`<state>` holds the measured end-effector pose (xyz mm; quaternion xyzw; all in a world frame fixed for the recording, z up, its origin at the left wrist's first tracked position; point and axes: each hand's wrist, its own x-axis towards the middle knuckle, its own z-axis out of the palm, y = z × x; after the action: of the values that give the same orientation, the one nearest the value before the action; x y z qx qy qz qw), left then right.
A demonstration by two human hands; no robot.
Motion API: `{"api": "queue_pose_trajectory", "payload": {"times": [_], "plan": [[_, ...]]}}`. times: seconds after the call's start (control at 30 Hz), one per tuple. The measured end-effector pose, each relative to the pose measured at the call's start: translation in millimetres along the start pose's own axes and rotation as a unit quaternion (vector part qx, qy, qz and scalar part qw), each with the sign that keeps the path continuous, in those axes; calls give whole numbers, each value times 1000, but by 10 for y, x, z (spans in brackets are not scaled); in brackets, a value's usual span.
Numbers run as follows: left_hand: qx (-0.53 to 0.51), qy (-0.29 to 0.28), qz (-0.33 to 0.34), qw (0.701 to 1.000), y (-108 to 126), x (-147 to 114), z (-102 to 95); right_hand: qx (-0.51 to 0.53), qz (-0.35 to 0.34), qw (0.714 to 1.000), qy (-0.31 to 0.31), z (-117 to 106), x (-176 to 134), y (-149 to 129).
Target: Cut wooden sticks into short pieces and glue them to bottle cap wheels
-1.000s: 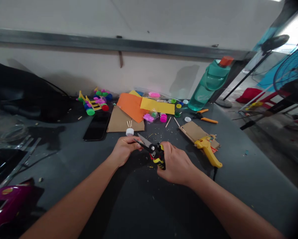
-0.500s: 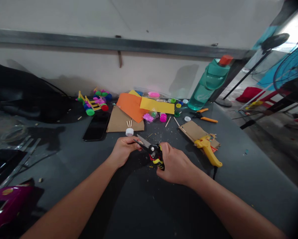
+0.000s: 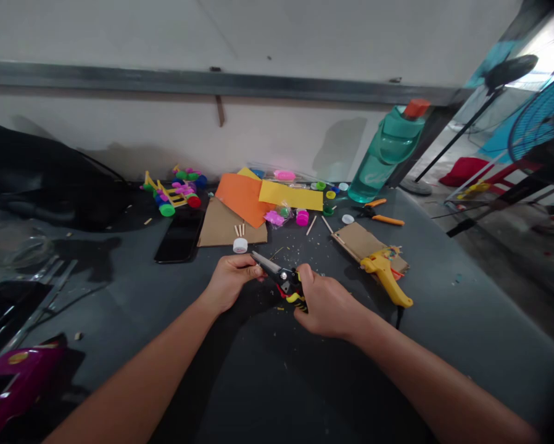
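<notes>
My right hand grips a pair of shears by their black, yellow and red handles. Their blades point up and left, closed together, with the tips at my left fingers. My left hand is pinched shut on a small pale stick piece, mostly hidden by the fingers and blades. Just beyond my left hand stands a white bottle cap. Behind it, short wooden sticks lie at the edge of a cardboard piece. Small chips are scattered around the shears.
A yellow glue gun rests on cardboard at right, near orange-handled pliers and a teal bottle. Left are a black phone, colourful wheeled toys and a magenta device. Orange paper lies at the back.
The shears' blades, apart before, have come together at my left fingertips. My right fingers have squeezed the handles closer. Both hands stay in nearly the same place.
</notes>
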<state>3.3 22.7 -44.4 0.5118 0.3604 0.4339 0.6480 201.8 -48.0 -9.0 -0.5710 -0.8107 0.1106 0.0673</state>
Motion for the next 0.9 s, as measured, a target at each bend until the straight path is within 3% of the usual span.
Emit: {"api": "queue_pose_trajectory", "payload": {"times": [0.17,0.37,0.5,0.73,0.9], "plan": [[-26,-15,-6,1000,66,-9,30,60,4,998,24,-36,-1,26],[-4,-25,-6,1000,117,-21,58,41,93,990,102,-43,22,210],[-19,1,-31,999,101,-17,84,-25,78,988,131,57,43,302],[-21,31,-80,996,72,-11,105,-71,94,985,126,114,101,372],[8,22,-89,996,65,-36,148,-35,61,976,205,14,71,264]]}}
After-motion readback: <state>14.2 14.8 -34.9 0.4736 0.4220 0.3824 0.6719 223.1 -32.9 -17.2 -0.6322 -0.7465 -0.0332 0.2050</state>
